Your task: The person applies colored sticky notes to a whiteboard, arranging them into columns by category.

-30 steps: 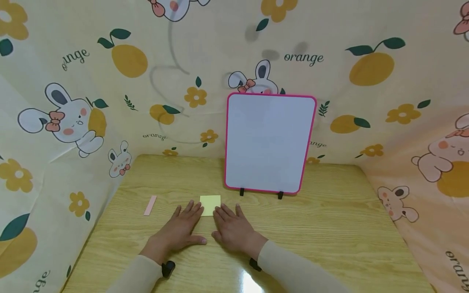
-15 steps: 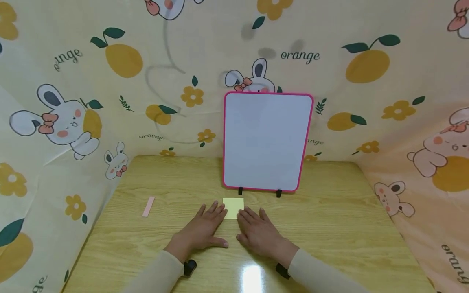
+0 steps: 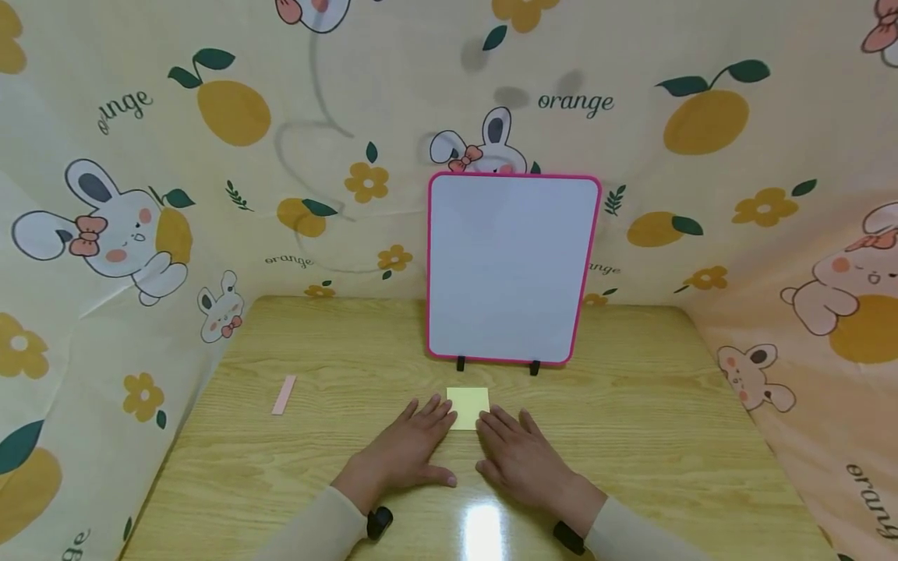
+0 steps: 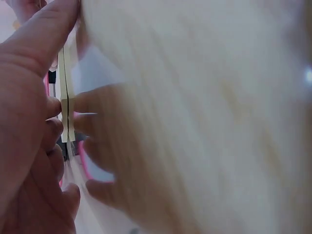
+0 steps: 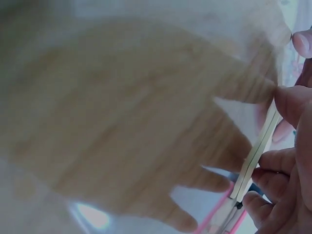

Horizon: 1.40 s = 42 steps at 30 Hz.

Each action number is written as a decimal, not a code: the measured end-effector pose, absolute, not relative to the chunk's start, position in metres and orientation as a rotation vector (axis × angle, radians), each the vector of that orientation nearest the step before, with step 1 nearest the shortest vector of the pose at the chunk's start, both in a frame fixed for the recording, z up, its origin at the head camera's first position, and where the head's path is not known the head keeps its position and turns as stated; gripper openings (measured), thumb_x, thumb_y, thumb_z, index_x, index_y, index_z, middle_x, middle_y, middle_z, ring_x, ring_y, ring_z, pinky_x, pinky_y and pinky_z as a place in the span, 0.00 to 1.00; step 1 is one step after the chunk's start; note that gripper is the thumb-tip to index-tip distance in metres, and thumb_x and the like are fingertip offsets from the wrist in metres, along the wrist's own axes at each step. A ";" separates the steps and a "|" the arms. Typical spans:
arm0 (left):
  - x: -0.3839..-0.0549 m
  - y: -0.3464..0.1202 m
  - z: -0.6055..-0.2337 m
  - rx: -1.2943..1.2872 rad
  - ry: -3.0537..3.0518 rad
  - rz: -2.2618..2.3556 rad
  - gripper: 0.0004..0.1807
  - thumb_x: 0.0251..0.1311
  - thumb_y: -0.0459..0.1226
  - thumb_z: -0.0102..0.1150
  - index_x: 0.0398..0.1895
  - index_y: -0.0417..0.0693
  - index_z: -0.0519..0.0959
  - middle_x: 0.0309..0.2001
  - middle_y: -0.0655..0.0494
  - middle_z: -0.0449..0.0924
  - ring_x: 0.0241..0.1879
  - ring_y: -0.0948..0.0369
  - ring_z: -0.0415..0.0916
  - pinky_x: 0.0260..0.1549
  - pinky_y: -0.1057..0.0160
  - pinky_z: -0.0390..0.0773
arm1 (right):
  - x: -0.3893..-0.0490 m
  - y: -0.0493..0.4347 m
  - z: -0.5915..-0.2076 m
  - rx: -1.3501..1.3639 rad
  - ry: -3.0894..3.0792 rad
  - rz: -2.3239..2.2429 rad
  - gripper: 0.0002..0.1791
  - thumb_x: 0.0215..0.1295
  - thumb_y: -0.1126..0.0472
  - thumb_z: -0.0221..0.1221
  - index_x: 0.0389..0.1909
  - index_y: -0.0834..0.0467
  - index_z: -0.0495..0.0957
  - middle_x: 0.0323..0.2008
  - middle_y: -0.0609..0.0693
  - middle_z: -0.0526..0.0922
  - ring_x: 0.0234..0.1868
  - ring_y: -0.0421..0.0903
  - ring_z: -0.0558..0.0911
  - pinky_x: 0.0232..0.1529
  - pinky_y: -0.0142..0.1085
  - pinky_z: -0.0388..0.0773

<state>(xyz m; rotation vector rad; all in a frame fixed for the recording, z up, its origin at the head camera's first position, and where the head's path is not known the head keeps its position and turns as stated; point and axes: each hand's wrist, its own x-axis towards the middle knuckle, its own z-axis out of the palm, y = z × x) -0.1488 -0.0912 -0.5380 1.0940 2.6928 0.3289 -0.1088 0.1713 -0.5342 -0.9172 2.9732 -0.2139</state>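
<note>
A yellow square sticky-note pad [image 3: 468,403] lies flat on the wooden table, in front of the whiteboard. At its left side, my left hand [image 3: 403,450] lies palm down with straight fingers, the fingertips touching the edge. From the opposite side the straight fingertips of my right hand [image 3: 525,461] touch the pad's right edge. Both thumbs rest apart near the table surface. In the left wrist view the pad [image 4: 65,119] shows edge-on as a thin strip at the fingertips; the right wrist view shows the pad [image 5: 251,163] likewise, with the hand's reflection in the glossy tabletop.
Behind the pad, a whiteboard [image 3: 512,269] with a pink frame stands upright on small black feet. A narrow pink paper strip [image 3: 284,395] lies to the left on the table [image 3: 666,421]. Printed cloth [image 3: 337,93] encloses the back and sides.
Both hands have slid the yellow sticky-note pad to the right and lately a little toward me, keeping it between their fingertips. The pink strip and whiteboard stay in place.
</note>
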 end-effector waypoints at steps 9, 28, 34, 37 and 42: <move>-0.144 -0.089 -0.533 1.096 2.684 0.299 0.51 0.68 0.68 0.56 0.84 0.48 0.58 0.86 0.52 0.49 0.86 0.53 0.41 0.84 0.44 0.46 | -0.103 0.181 -0.534 -0.971 2.991 -0.198 0.35 0.79 0.44 0.56 0.76 0.62 0.69 0.77 0.57 0.71 0.79 0.59 0.67 0.75 0.67 0.65; -0.175 -0.090 -0.528 1.145 2.656 0.200 0.64 0.55 0.76 0.60 0.86 0.49 0.53 0.86 0.52 0.48 0.86 0.52 0.41 0.84 0.41 0.46 | -0.104 0.183 -0.533 -0.978 2.985 -0.195 0.34 0.79 0.43 0.56 0.76 0.59 0.71 0.76 0.56 0.72 0.79 0.58 0.67 0.76 0.65 0.65; -0.178 -0.091 -0.527 1.155 2.650 0.177 0.65 0.53 0.76 0.59 0.86 0.50 0.52 0.86 0.53 0.48 0.86 0.53 0.40 0.84 0.42 0.45 | -0.108 0.183 -0.532 -1.025 3.023 -0.177 0.31 0.78 0.44 0.58 0.72 0.59 0.76 0.73 0.56 0.76 0.76 0.59 0.71 0.74 0.65 0.68; -0.180 -0.092 -0.527 1.174 2.645 0.148 0.65 0.53 0.77 0.58 0.86 0.50 0.52 0.86 0.53 0.47 0.86 0.54 0.40 0.84 0.44 0.46 | -0.110 0.183 -0.532 -1.035 3.039 -0.184 0.30 0.77 0.45 0.60 0.70 0.59 0.77 0.71 0.55 0.78 0.75 0.58 0.73 0.74 0.64 0.69; -0.184 -0.093 -0.528 1.202 2.631 0.116 0.66 0.54 0.77 0.57 0.87 0.50 0.51 0.87 0.53 0.46 0.86 0.54 0.40 0.85 0.47 0.46 | -0.116 0.183 -0.533 -1.073 3.062 -0.185 0.27 0.76 0.45 0.61 0.66 0.59 0.79 0.67 0.53 0.81 0.70 0.55 0.77 0.74 0.61 0.71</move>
